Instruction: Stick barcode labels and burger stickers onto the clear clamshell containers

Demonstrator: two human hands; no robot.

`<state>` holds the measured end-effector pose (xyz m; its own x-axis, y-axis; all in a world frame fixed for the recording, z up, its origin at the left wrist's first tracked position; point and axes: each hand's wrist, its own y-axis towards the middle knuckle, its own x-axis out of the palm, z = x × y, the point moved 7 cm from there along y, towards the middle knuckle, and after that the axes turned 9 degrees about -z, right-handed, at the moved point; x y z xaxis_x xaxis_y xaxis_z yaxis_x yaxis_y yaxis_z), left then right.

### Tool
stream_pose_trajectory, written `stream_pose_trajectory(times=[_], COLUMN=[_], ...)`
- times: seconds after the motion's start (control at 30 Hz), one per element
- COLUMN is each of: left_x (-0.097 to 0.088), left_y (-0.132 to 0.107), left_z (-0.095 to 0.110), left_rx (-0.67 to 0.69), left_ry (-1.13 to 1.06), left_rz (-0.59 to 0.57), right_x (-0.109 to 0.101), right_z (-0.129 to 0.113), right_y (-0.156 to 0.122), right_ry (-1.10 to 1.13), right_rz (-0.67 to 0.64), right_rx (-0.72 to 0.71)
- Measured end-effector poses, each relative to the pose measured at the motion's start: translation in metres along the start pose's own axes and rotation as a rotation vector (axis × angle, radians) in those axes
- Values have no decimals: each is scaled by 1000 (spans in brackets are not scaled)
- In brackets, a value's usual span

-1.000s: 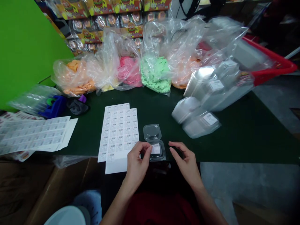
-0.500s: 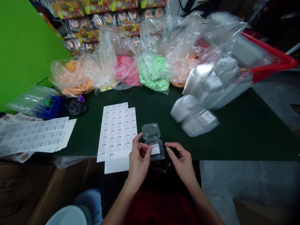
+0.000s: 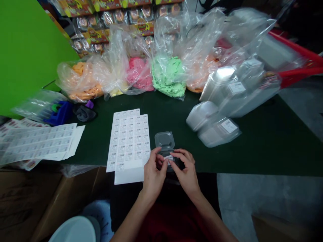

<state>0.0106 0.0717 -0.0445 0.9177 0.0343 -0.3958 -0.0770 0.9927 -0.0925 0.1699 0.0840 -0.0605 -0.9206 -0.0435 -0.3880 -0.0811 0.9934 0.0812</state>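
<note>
A small clear plastic clamshell box (image 3: 164,140) lies with its lid folded back at the table's front edge. Over its lower half is a white barcode label (image 3: 168,157). My left hand (image 3: 154,168) is closed, thumb and fingers pinching the label's left side. On the other side my right hand (image 3: 185,169) is closed too, its thumb and index finger at the label's right edge. The fingers cover part of the box's base, so I cannot tell how much of the label touches it. Overlapping sheets of barcode labels (image 3: 130,141) lie beside my left hand.
Stacked clear clamshell boxes (image 3: 218,131) stand at the right, by a red basket (image 3: 300,72). Bags of orange, pink and green pieces (image 3: 170,79) line the back. More label sheets (image 3: 40,143) and a blue tape dispenser (image 3: 59,112) are at the left.
My right hand has moved left, from beside the box onto the label's right edge. My left hand keeps its pinch on the label. The whole view has shifted slightly.
</note>
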Motion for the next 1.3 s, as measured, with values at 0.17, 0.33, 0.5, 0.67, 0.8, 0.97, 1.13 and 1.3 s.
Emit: stream_pose_trajectory(times=[0.17, 0.33, 0.5, 0.67, 0.8, 0.97, 1.13, 1.3], left_x=[-8, -27, -19, -9, -9, -11, -21, -20], left_y=[-5, -10, -20, -22, -17, -4, 8, 23], left_z=[2, 0, -5, 1, 7, 9, 2, -5], left_rx=[73, 82, 24, 27, 72, 84, 32, -9], left_ry=[165, 395, 398, 199, 186, 224, 190, 168], left_rz=[124, 98, -30, -82, -72, -20, 53, 85], right_x=[1, -2, 17, 15, 4, 1, -2, -22], right_z=[9, 8, -5, -3, -1, 0, 4, -6], right_y=[-1, -7, -13, -6, 0, 4, 9, 15], right_ry=[-16, -8, -179, -110, 130, 446, 673, 529], right_rz=[9, -13, -185, -155, -186, -274, -278, -274], right_rx=[12, 51, 2, 72, 127, 183, 236, 129])
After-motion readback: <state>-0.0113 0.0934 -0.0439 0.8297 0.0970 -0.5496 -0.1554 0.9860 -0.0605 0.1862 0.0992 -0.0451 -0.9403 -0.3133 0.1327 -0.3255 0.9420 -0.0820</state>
